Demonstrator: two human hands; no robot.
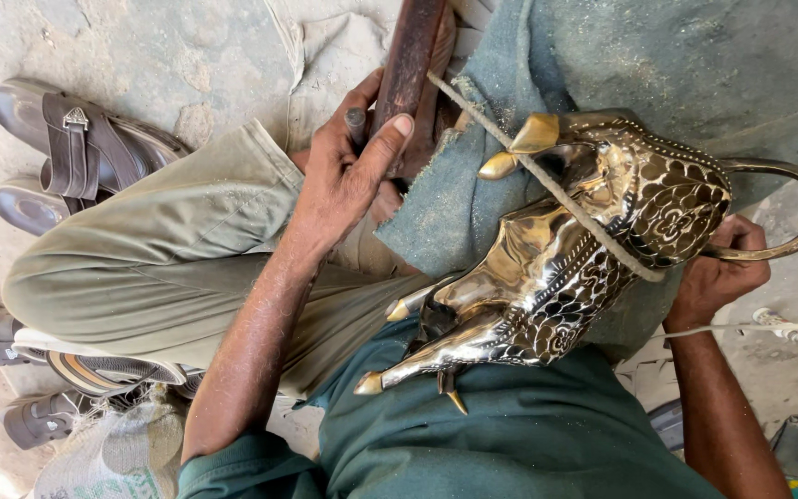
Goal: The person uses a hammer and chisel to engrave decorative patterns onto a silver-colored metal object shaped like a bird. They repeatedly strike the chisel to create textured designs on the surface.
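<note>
— Bare stone floor (168, 46) fills the top left of your head view, pale and dusty, with a pair of dark brown sandals (76, 152) lying on it beside your bent knee. What do you have in hand?

— Your left hand (348, 171) is wrapped around a dark wooden handle (408, 60), thumb stretched up along it, and a small dark metal tool (356, 125) shows between the fingers. Your right hand (718, 273) is curled under the rear of a polished brass bull figure (565, 259), by its looped tail (787, 208).

— Where does the figure lie?

— Across your lap, on its side on a dusty green cloth (473, 185), horns (519, 148) toward the handle, legs pointing at your teal shirt (510, 434). A frayed cord (547, 180) runs slantwise over its neck and back, touching the metal.

— Any packages or labels?

— Only a woven pale sack (113, 457) at the bottom left, cut off by the edge; no print on it that can be made out. More dark footwear (11, 379) sits near it, half hidden under your olive trouser leg (159, 259).

— What can't you tell?

— The right fingers are mostly hidden behind the figure, so how tightly they grip is unclear. A white cable (768, 326) crosses at the right, both ends out of sight — and the handle's top is cut off.
</note>
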